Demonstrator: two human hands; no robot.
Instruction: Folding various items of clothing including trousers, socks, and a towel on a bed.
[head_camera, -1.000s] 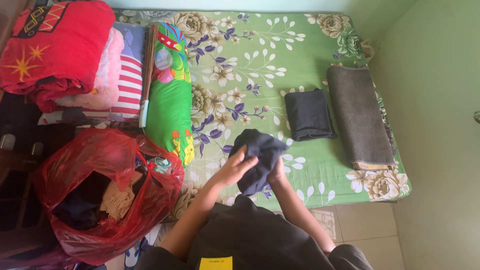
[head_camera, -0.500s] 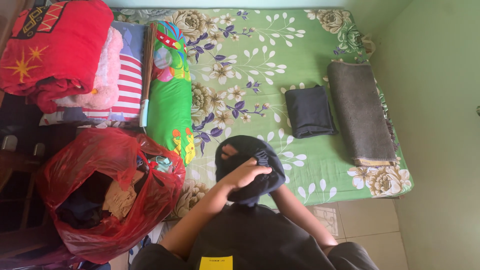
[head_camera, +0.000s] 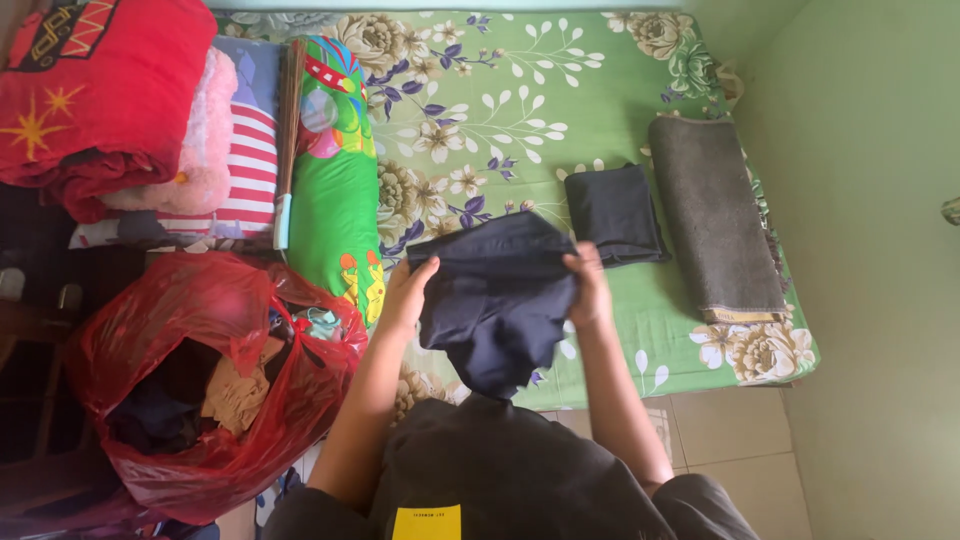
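Both hands hold a dark navy garment (head_camera: 497, 300) stretched out above the near edge of the bed. The left hand (head_camera: 408, 292) pinches its left edge, fingers curled into the cloth; the right hand (head_camera: 590, 290) grips its right edge the same way. The cloth hangs between them, its lower part drooping to a point toward the person's dark shirt (head_camera: 500, 470).

Under the garment lies the green floral bedsheet (head_camera: 500, 110), which covers the whole mattress. Just beyond the right hand, touching the raised cloth in the view, sits a folded dark garment (head_camera: 612, 212) flat on the sheet. Just right of that lies a folded grey mat (head_camera: 715, 215), long side running far to near, close to the green wall (head_camera: 880, 250).

To the left of the left hand a bright green bolster pillow (head_camera: 335, 180) with cartoon prints lies lengthwise. Farther left a striped pillow (head_camera: 245, 165) carries a pink blanket (head_camera: 205, 140) and a red folded blanket (head_camera: 100, 90) on top. Near left, on the floor beside the bed, a red plastic bag (head_camera: 210, 380) stands open, with dark and tan clothes inside; it is just beside the left forearm. The tiled floor (head_camera: 730, 450) shows near right.
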